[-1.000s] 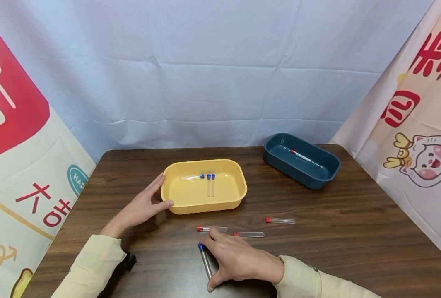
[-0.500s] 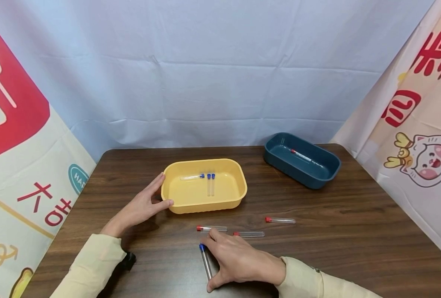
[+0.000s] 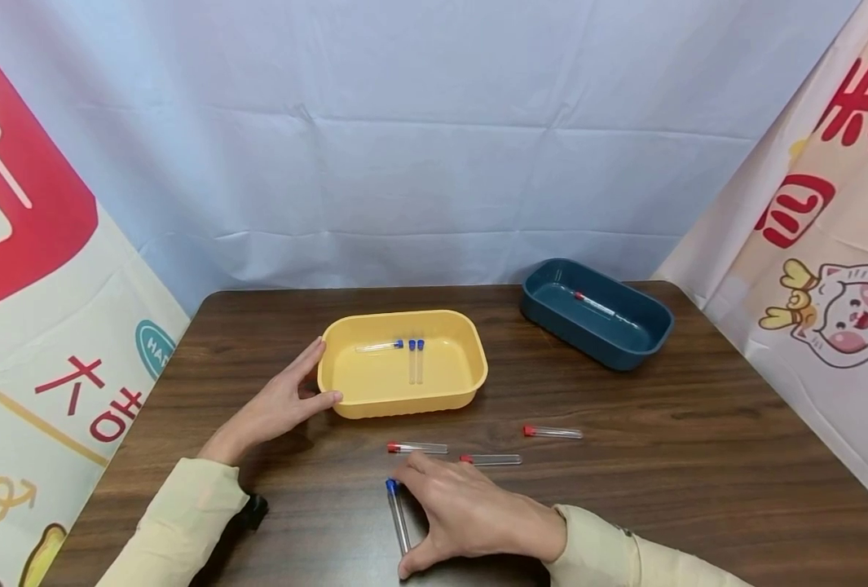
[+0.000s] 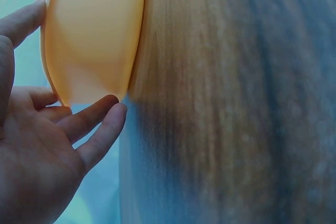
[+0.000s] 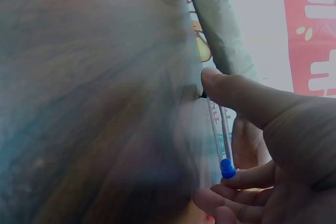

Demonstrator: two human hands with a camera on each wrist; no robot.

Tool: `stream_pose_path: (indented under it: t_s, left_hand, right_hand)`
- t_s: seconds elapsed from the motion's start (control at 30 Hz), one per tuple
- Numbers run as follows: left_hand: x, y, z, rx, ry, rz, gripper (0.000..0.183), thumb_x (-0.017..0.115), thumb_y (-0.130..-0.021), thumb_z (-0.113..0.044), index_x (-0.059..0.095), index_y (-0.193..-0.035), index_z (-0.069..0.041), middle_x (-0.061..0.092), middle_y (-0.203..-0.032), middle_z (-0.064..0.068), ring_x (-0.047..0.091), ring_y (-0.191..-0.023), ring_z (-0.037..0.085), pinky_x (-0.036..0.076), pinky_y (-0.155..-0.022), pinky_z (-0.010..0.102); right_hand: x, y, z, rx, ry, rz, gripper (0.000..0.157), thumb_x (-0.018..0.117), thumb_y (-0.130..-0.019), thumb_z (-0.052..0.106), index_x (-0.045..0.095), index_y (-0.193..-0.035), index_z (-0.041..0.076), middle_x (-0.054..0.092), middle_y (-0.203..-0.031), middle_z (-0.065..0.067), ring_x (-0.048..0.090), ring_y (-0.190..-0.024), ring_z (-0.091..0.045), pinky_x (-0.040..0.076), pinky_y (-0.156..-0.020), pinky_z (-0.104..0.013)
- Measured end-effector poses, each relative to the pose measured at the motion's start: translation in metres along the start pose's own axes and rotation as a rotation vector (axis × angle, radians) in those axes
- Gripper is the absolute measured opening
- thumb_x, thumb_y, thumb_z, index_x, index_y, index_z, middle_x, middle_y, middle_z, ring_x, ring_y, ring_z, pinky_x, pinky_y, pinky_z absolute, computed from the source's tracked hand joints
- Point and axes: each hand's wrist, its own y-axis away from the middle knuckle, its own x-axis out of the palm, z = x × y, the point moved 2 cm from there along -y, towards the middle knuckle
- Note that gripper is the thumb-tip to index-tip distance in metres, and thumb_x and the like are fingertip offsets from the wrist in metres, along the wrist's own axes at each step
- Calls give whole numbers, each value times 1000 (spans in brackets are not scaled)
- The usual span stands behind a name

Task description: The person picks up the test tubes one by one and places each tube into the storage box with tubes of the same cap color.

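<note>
My right hand (image 3: 470, 507) pinches a clear blue-capped test tube (image 3: 398, 518) lengthwise, low over the table's near part. In the right wrist view, the thumb lies at the plain end of the tube (image 5: 221, 129) and a finger at its blue cap. My left hand (image 3: 275, 412) holds the left end of a yellow basin (image 3: 404, 403), thumb at the front rim, fingers along the side. Several blue-capped tubes (image 3: 416, 363) lie in that basin. Just beyond my right hand are red-capped test tubes (image 3: 491, 460); another red-capped tube (image 3: 553, 432) lies farther right.
A dark blue basin (image 3: 595, 330) stands at the back right with one red-capped tube (image 3: 595, 304) inside. The brown wooden table (image 3: 668, 456) ends at a pale cloth backdrop (image 3: 419, 163). Printed cloths hang at both sides.
Between half a second ago and now, the blue-capped tube and my right thumb have shifted slightly left. My left hand stays on the yellow basin.
</note>
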Motion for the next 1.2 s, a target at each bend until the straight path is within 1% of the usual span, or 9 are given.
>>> stream_pose_path:
  t_s: [0.13,0.23,0.33,0.43,0.6,0.8,0.97,1.07,1.2]
  left_hand:
    - [0,-1,0,-4,-8,0,97,72,-97,-46,14,-167,-11,6,-173,8,54,-135,32,54,-99,44]
    - [0,-1,0,-9,-9,-1,98,71,-97,-48,14,-167,-12,6,-174,7,51,-138,32,53,-100,45]
    - [0,0,0,-8,-10,-6,97,71,-97,-49,14,-167,-13,6,-174,6,47,-142,32,53,-101,46]
    - [0,0,0,-11,-5,-7,96,71,-97,-47,14,-167,-13,7,-173,6,50,-140,33,53,-101,46]
    - [0,0,1,-9,-4,1,96,71,-98,-46,14,-167,-12,7,-173,9,56,-133,32,54,-99,45]
    - [0,-1,1,-13,-6,1,99,72,-96,-49,13,-167,-12,6,-174,8,50,-139,33,54,-99,45]
    - [0,-1,1,-18,-7,2,98,72,-97,-46,13,-167,-12,6,-174,7,47,-142,32,53,-100,45]
    - [-1,-1,1,-12,-13,-1,98,73,-97,-45,13,-167,-11,6,-174,8,46,-142,34,54,-100,45]
    - [-1,-1,1,-3,-11,-3,99,73,-96,-46,13,-167,-11,7,-173,9,45,-143,34,53,-100,45]
  right_hand:
    - [-5,-2,3,-30,-29,-14,86,83,-76,67,60,-138,11,57,-121,5,58,-96,-2,53,-75,-22]
    - [-12,-4,6,-53,-36,-37,86,83,-76,66,61,-138,9,58,-120,4,58,-94,-2,53,-75,-24]
    - [-21,-5,8,-57,-28,-61,87,84,-76,65,61,-138,9,60,-124,2,60,-95,-3,55,-77,-28]
    - [-29,-7,6,-37,-46,-65,88,84,-77,65,60,-140,9,60,-127,0,61,-97,-6,55,-81,-28]
    - [-40,-10,2,-5,-69,-77,87,84,-76,65,60,-139,10,62,-125,1,61,-94,-10,54,-81,-25]
    - [-56,-13,-3,16,-68,-97,91,86,-75,64,58,-142,8,61,-132,0,62,-101,-11,55,-88,-30]
    - [-67,-14,-6,14,-39,-139,93,88,-74,60,56,-144,8,61,-132,2,62,-104,-9,55,-89,-35]
    - [-74,-17,-11,26,-25,-163,93,89,-73,60,56,-143,8,62,-127,2,60,-98,-8,55,-83,-33]
    - [-82,-20,-20,74,-46,-170,92,89,-73,59,57,-141,7,64,-123,1,61,-98,-11,55,-81,-32]
